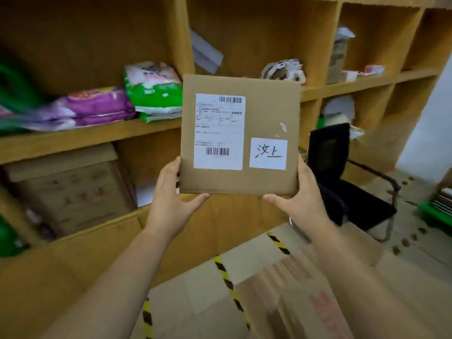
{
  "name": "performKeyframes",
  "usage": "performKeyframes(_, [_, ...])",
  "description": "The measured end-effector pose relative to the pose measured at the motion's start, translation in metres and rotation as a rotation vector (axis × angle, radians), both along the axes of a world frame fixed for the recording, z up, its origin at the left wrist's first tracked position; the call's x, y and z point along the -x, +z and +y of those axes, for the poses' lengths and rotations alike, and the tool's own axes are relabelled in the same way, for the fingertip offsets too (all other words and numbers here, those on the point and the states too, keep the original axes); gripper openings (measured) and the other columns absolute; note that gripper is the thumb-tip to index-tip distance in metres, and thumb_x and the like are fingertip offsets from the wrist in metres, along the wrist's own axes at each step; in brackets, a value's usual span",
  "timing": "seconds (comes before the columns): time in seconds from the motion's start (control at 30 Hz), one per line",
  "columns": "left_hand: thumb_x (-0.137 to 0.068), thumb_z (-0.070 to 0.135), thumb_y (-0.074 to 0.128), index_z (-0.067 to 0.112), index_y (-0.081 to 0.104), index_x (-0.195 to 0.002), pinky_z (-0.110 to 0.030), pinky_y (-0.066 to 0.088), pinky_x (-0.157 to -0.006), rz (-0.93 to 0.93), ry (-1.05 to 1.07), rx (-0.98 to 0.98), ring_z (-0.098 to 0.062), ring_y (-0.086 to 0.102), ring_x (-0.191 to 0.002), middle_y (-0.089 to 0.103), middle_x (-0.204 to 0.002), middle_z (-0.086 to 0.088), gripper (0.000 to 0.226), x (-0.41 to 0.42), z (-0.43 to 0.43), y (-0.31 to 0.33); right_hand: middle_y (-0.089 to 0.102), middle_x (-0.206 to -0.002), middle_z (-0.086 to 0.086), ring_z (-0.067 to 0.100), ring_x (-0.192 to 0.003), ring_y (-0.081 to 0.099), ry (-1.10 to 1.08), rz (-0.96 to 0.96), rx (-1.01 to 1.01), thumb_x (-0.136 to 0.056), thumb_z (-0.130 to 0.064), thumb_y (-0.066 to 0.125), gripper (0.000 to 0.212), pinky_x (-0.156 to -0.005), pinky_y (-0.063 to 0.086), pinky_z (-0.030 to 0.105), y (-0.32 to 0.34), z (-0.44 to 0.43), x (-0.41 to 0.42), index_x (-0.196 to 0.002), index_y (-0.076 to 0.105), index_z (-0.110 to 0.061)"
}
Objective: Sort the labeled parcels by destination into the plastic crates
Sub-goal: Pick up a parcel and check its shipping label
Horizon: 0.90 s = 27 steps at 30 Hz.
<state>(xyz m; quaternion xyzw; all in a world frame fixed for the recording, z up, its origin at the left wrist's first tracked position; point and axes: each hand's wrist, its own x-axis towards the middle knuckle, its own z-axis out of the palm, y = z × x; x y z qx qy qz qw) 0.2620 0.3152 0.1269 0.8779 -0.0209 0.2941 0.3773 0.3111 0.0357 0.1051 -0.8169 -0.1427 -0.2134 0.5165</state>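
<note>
Two hands hold a flat cardboard parcel [264, 113] upright before the wooden shelving [97, 140]. The left hand [171, 204] clasps its lower-left corner, thumb under the bottom edge; the right hand [302, 199] mirrors it. Gripped only low, it could tip forward. Open floor lies below; a black chair [342, 182] crowds the right.

- Tan wooden shelving unit [93, 140] with open compartments.
- On its middle board, a purple-and-white plastic bag [97, 107] lies flat, just beside stacked green-and-white plastic bags [156, 94].
- Below that board, a brown cardboard box [71, 194] sits in 1 compartment.
- Pale floor [200, 294] bears yellow-and-black striped tape [228, 282] and a black chair [354, 199].
</note>
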Motion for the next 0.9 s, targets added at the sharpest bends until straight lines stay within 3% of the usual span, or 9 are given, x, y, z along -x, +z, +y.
performKeyframes(0.07, [-0.074,0.034,0.085,0.022,0.024,-0.154,-0.022,0.031,-0.11,-0.012,0.107,0.014,0.004,0.032,-0.127,0.032,-0.144,0.017,0.101,0.021,0.042,0.001,0.032,-0.131,-0.037,-0.02,-0.12,0.032,0.107,0.006,0.0,-0.066,-0.024,0.092,0.114,-0.089,0.027,-0.003,0.003,0.048,-0.01,-0.151,0.019,-0.046])
performKeyframes(0.17, [-0.075,0.034,0.084,0.023,0.022,-0.154,-0.019,0.027,-0.11,-0.013,0.254,0.021,0.006,0.028,-0.127,0.03,-0.142,0.019,0.101,0.052,0.099,0.002,0.031,-0.139,-0.025,-0.015,-0.121,0.029,0.238,0.022,0.022,-0.068,-0.024,0.092,0.117,-0.088,0.025,-0.004,0.009,0.119,-0.016,-0.156,0.017,-0.036])
performKeyframes(0.23, [-0.075,0.037,0.083,0.025,0.021,-0.154,-0.025,0.03,-0.114,-0.015,0.332,0.029,0.002,0.03,-0.132,0.031,-0.149,0.015,0.101,0.07,0.134,0.0,0.029,-0.139,-0.022,-0.014,-0.121,0.027,0.309,0.016,0.046,-0.068,-0.025,0.092,0.118,-0.092,0.024,-0.004,0.011,0.163,-0.019,-0.157,0.016,-0.033])
performKeyframes(0.37, [-0.074,0.04,0.083,0.026,0.022,-0.154,-0.038,0.036,-0.115,-0.027,0.458,0.03,-0.008,0.033,-0.136,0.032,-0.151,0.009,0.101,0.093,0.2,-0.005,0.028,-0.143,-0.026,-0.004,-0.131,0.029,0.422,0.002,0.078,-0.066,-0.028,0.093,0.118,-0.111,0.031,0.022,0.017,0.245,-0.019,-0.156,0.017,-0.035])
performKeyframes(0.5, [-0.073,0.039,0.083,0.026,0.023,-0.154,-0.027,0.031,-0.113,-0.053,0.537,0.046,0.0,0.029,-0.133,0.032,-0.152,0.009,0.102,0.108,0.259,-0.009,0.03,-0.146,-0.018,-0.011,-0.128,0.024,0.467,-0.02,0.107,-0.064,-0.027,0.094,0.121,-0.101,0.019,-0.001,0.023,0.317,-0.02,-0.158,0.018,-0.027])
performKeyframes(0.57, [-0.073,0.038,0.084,0.024,0.024,-0.154,-0.021,0.027,-0.11,-0.065,0.579,0.05,0.002,0.027,-0.133,0.033,-0.152,0.008,0.102,0.115,0.288,-0.012,0.029,-0.151,-0.016,-0.009,-0.129,0.024,0.492,-0.019,0.128,-0.064,-0.027,0.094,0.122,-0.107,0.021,0.011,0.026,0.351,-0.018,-0.158,0.016,-0.029])
performKeyframes(0.63, [-0.073,0.038,0.084,0.025,0.024,-0.154,-0.025,0.03,-0.112,-0.065,0.619,0.073,-0.005,0.03,-0.136,0.033,-0.152,0.006,0.102,0.127,0.316,-0.018,0.027,-0.155,-0.013,-0.007,-0.13,0.023,0.528,-0.007,0.142,-0.064,-0.028,0.094,0.124,-0.112,0.024,0.022,0.026,0.387,-0.012,-0.158,0.014,-0.031])
performKeyframes(0.77, [-0.073,0.04,0.084,0.028,0.024,-0.153,-0.043,0.037,-0.114,-0.053,0.741,0.094,-0.014,0.034,-0.139,0.032,-0.153,0.005,0.101,0.172,0.371,-0.031,0.026,-0.156,-0.012,-0.008,-0.13,0.024,0.663,-0.001,0.18,-0.066,-0.031,0.092,0.121,-0.111,0.025,0.023,0.019,0.464,0.01,-0.158,0.014,-0.031])
performKeyframes(0.9, [-0.072,0.038,0.085,0.029,0.025,-0.153,-0.044,0.042,-0.11,-0.077,0.91,0.114,-0.012,0.039,-0.133,0.034,-0.15,0.007,0.1,0.235,0.416,-0.038,0.027,-0.157,-0.013,0.001,-0.139,0.028,0.828,-0.001,0.199,-0.065,-0.037,0.092,0.121,-0.115,0.03,0.031,0.011,0.547,0.045,-0.158,0.015,-0.036])
